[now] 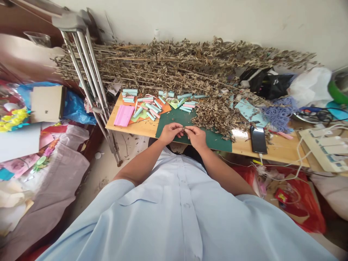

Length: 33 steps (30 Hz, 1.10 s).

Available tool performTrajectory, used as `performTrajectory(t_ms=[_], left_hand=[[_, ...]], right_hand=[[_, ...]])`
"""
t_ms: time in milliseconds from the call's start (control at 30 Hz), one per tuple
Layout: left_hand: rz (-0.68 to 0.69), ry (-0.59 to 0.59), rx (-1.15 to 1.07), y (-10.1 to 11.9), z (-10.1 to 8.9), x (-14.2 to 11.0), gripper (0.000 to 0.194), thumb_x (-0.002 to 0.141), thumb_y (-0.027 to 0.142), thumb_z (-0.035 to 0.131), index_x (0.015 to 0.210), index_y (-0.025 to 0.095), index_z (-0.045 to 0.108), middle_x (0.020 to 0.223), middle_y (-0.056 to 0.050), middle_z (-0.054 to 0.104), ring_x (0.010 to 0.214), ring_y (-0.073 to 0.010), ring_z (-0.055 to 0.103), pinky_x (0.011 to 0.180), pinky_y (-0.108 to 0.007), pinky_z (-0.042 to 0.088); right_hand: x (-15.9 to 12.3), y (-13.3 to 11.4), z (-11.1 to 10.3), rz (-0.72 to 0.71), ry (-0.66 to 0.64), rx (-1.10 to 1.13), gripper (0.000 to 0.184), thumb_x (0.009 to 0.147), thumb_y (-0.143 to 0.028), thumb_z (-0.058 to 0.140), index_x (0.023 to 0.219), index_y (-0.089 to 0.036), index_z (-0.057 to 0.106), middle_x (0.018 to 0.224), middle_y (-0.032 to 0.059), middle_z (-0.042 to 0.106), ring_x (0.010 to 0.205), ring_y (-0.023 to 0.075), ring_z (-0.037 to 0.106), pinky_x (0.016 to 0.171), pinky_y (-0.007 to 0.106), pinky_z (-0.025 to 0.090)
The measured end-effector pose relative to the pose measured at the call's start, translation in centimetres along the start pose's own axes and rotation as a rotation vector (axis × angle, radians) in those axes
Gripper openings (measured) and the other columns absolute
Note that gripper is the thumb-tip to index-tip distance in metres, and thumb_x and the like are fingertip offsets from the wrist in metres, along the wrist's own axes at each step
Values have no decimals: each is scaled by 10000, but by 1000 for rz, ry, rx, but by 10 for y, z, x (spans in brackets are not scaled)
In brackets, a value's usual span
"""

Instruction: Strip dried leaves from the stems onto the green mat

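a small, dull brown bit of dried leaf point(185, 129), crumpled and rough, is pinched between the fingertips of the left hand point(172, 132) and the right hand point(196, 137), over the near edge of a dark green flat mat point(174, 117); fingers hide most of it. the pale wooden table point(277, 150) stands against a whitish wall point(195, 18).

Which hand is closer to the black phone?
The right hand, over the green mat and left of the phone. The left hand is farther left, on the right hand's far side.
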<state>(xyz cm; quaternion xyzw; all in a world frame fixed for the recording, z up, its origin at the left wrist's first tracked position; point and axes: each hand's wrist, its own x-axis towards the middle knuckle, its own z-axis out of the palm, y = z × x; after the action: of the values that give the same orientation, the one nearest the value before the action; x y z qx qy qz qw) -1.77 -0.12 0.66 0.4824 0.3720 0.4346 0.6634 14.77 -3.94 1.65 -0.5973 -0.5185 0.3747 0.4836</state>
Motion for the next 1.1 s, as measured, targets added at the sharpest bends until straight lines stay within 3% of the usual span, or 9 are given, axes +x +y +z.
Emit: performTrajectory(t_ms=[133, 533, 700, 1100], left_hand=[[-11, 14, -6, 2, 1, -1, 355, 794, 390, 775, 985, 114, 661, 782, -51, 713, 650, -151, 693, 564, -270, 556], [16, -17, 27, 1, 1, -1, 289, 828, 323, 736, 997, 95, 682, 673, -16, 677, 584, -111, 646, 579, -241, 544], [14, -25, 22, 0, 1, -1, 286, 824, 302, 726, 1017, 94, 688, 721, -32, 696, 615, -119, 659, 592, -249, 550], [6, -31, 54, -2, 2, -1, 361, 812, 355, 751, 1040, 82, 686, 749, -45, 711, 626, -128, 663, 592, -267, 548]], right_hand=[[1, -2, -1, 47, -9, 55, 306, 810, -424, 687, 996, -197, 773, 541, -45, 593, 496, 130, 535, 542, 280, 461], [0, -7, -3, 32, -68, 30, 258, 791, -380, 704, 961, -196, 764, 629, -16, 664, 520, 118, 548, 550, 261, 449], [2, -7, -2, 51, -62, 61, 259, 800, -373, 683, 968, -196, 768, 693, 0, 700, 516, 116, 548, 538, 264, 440], [3, -6, -2, 87, -61, 82, 230, 821, -389, 664, 905, -197, 758, 558, -36, 612, 485, 112, 516, 512, 248, 411]])
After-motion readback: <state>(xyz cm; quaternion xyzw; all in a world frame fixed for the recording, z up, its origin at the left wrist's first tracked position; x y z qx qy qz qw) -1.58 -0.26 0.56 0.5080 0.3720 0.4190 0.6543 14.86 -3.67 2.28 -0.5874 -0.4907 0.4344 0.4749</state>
